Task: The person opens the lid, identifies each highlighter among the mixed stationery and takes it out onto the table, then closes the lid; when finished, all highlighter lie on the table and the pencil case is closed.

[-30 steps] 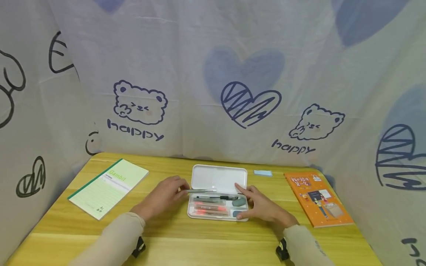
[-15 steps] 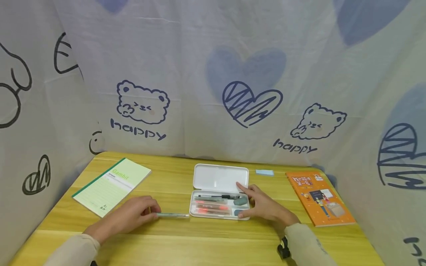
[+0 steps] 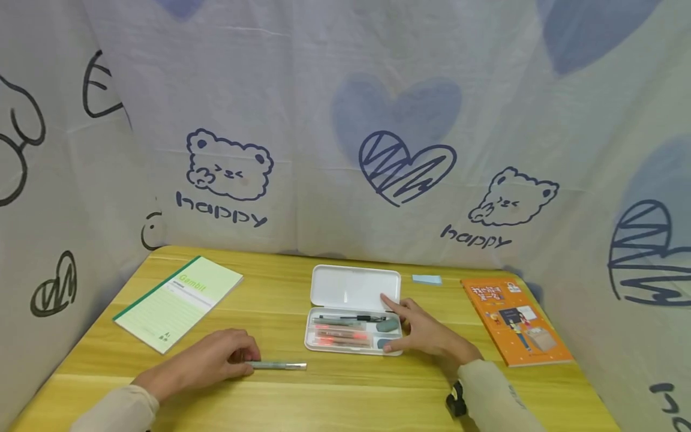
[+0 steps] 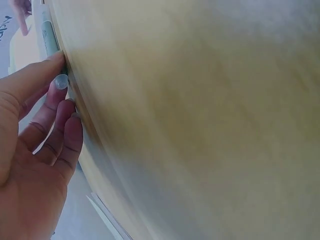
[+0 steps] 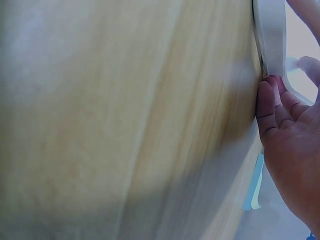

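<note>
My left hand (image 3: 207, 361) pinches a slim grey-green pen (image 3: 278, 365) between thumb and fingers, low over the table at the front left of the pencil case. In the left wrist view the pen's round clear end (image 4: 61, 81) pokes out past the fingertips. The white pencil case (image 3: 353, 287) lies with its lid raised. My right hand (image 3: 432, 336) holds its right end, thumb at the front corner and index finger on the lid; in the right wrist view other fingertips touch the case's side (image 5: 273, 35). Inside are a black pen (image 3: 361, 318), a grey-green eraser (image 3: 386, 325) and several pencil-like sticks.
A green notebook (image 3: 178, 303) lies on the left of the wooden table (image 3: 324, 402). To the right is an orange book (image 3: 515, 324). A small light-blue slip (image 3: 427, 279) lies behind the right hand. Printed cloth (image 3: 324, 180) hangs along the table's back edge.
My left hand has carried the pen out of the pencil case, leftward and then nearer to the front, down by the tabletop. The right hand has stayed on the case.
</note>
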`<state>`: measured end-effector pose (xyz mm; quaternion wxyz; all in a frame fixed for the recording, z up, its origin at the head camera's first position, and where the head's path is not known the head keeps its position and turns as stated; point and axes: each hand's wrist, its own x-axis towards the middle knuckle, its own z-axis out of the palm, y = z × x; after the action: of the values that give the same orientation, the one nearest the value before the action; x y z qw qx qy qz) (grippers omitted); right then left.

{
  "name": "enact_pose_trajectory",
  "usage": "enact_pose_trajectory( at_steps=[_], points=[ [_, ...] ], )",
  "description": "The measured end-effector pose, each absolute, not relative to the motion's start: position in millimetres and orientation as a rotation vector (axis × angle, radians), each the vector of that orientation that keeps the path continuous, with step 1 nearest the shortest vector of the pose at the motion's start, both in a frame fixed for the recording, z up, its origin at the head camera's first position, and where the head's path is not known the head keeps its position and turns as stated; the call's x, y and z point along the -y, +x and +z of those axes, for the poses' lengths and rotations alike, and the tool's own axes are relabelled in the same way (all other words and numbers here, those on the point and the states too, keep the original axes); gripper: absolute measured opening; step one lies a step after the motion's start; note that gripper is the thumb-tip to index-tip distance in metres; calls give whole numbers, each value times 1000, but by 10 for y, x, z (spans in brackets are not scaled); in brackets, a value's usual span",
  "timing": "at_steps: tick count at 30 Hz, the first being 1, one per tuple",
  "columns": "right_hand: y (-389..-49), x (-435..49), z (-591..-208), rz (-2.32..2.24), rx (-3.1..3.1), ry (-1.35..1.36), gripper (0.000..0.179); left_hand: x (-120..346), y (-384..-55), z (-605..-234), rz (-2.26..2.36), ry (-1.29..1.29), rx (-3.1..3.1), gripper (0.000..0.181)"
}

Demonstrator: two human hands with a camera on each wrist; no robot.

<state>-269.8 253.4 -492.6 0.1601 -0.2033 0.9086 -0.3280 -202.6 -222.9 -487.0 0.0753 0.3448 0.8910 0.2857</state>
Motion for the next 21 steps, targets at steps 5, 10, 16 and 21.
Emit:
enact_pose_trajectory(
  at_steps=[5, 10, 16, 21],
  points=[
    [-2702, -2541, -4931, -941, -2599, -584, 114, 2241, -2020, -4873, 882, 1040, -2661, 11],
    [-2700, -2536, -4920, -940, -2589, -585, 114, 2255, -2019, -4884, 905, 1041, -2652, 11],
    [-2722, -2538, -4937, -937, -2587, -572, 115, 2255, -2038, -4862, 931, 1044, -2638, 17],
    [-2734, -2541, -4950, -935, -2587, -575, 115, 2186, -2104, -4797, 981, 978, -2622, 20]
  ],
)
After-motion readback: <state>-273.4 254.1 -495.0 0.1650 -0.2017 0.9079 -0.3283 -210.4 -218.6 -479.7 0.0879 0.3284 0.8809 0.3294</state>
